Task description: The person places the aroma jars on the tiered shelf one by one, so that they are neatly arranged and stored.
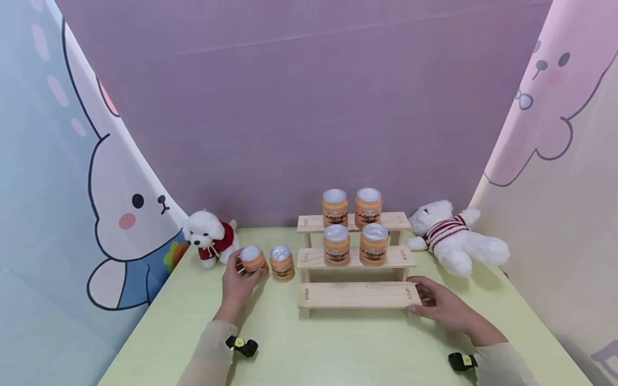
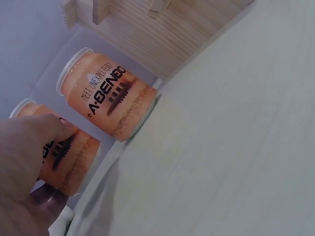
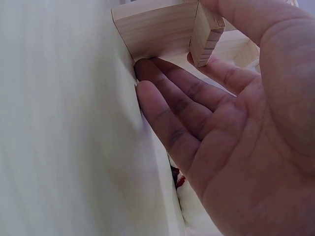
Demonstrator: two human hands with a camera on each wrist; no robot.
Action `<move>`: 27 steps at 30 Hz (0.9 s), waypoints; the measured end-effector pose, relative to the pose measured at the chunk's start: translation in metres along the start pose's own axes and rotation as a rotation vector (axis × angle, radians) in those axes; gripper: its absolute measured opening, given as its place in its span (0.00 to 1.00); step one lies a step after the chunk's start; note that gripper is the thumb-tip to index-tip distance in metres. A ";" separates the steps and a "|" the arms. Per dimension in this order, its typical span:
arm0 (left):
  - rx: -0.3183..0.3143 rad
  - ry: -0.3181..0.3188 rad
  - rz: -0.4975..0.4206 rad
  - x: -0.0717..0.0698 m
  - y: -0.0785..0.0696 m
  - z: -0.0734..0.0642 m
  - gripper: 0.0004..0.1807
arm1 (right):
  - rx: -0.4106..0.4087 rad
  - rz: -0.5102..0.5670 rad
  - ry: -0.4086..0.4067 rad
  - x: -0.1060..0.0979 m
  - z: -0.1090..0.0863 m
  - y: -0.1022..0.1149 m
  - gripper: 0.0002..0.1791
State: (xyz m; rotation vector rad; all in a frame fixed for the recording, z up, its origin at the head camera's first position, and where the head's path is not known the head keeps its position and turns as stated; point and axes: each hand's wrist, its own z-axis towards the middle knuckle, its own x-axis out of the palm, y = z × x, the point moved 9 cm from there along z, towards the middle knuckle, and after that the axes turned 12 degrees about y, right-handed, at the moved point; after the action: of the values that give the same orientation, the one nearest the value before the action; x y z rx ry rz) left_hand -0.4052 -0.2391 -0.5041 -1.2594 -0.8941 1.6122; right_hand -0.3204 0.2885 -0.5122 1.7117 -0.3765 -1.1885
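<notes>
My left hand grips an orange can with a silver lid at the left of the table. In the left wrist view, the thumb lies across the printed label of this can. Just to its right, a matching can stands upright on the table. My right hand holds the right end of the lowest step of a three-tier wooden shelf, thumb in front and fingers behind. In the right wrist view, the thumb and index finger straddle the board end, while other fingers extend beneath it.
Two orange cans stand on the top tier and two more on the middle tier. A white plush dog in red sits at the left, behind my left hand. A white plush bear lies right of the shelf.
</notes>
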 end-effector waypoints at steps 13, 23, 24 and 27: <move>0.013 -0.015 0.016 -0.004 -0.006 -0.003 0.44 | -0.001 -0.019 -0.008 0.000 0.000 0.001 0.40; 0.076 -0.067 0.032 -0.013 -0.018 -0.006 0.44 | 0.002 -0.022 -0.008 0.000 -0.001 0.003 0.40; 0.087 -0.072 0.034 -0.014 -0.020 -0.006 0.44 | 0.002 -0.020 -0.007 0.000 -0.001 0.003 0.40; 0.127 -0.091 0.039 -0.016 -0.027 -0.007 0.44 | 0.003 -0.013 -0.008 0.000 0.000 0.002 0.40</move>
State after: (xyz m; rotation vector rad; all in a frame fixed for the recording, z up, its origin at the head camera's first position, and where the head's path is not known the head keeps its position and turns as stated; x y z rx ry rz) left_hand -0.3909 -0.2445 -0.4758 -1.1298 -0.8131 1.7407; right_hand -0.3194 0.2877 -0.5107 1.7153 -0.3728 -1.2047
